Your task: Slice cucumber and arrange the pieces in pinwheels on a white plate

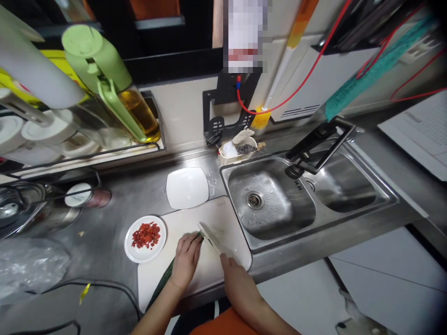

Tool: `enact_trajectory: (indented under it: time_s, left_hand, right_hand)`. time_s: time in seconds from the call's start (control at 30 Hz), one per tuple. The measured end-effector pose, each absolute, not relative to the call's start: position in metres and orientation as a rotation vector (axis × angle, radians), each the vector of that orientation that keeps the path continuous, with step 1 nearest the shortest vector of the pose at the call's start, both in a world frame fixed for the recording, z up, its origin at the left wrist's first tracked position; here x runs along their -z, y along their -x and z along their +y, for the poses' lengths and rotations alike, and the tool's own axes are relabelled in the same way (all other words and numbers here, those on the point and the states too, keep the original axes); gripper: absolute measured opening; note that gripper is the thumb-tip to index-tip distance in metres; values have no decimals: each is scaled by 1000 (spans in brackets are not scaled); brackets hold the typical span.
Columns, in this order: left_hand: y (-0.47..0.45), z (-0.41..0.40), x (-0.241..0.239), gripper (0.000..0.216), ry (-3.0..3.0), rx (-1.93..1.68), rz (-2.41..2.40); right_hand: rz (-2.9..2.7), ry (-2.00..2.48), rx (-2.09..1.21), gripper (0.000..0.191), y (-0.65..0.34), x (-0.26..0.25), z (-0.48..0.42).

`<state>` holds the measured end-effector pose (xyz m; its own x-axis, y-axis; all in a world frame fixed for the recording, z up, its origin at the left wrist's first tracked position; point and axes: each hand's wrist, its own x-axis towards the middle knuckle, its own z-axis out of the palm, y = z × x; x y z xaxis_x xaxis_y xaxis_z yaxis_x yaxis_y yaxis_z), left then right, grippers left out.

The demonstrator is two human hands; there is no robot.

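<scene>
A white cutting board (223,218) lies on the steel counter in front of me. A long dark green vegetable (161,284) rests along it. My left hand (186,261) presses down on the vegetable with curled fingers. My right hand (234,275) is closed on the handle of a knife (209,238), whose blade meets the vegetable's end by my left fingertips. A small round white plate (137,251) with chopped red pieces (146,235) sits just left of the board.
A square white plate (187,187) lies beyond the board. A double steel sink (275,200) with a black tap (316,144) is to the right. A green-lidded oil bottle (115,88), bowls and a pot lid (21,209) stand left. A black cable (104,288) crosses the near counter.
</scene>
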<state>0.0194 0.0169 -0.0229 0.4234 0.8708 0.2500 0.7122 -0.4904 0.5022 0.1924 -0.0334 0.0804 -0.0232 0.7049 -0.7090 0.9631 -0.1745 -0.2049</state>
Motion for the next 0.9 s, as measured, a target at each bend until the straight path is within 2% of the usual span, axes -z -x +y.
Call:
enact_trajectory:
  time_s: [0.3, 0.9]
  left_hand:
    - [-19, 17, 26, 22, -2391, -720, 1370]
    - [-18, 18, 27, 25, -2401, -700, 1349]
  right_hand:
    - [1734, -1863, 1036, 65, -190, -90, -45]
    - [1748, -1850, 1046, 56, -186, -90, -34]
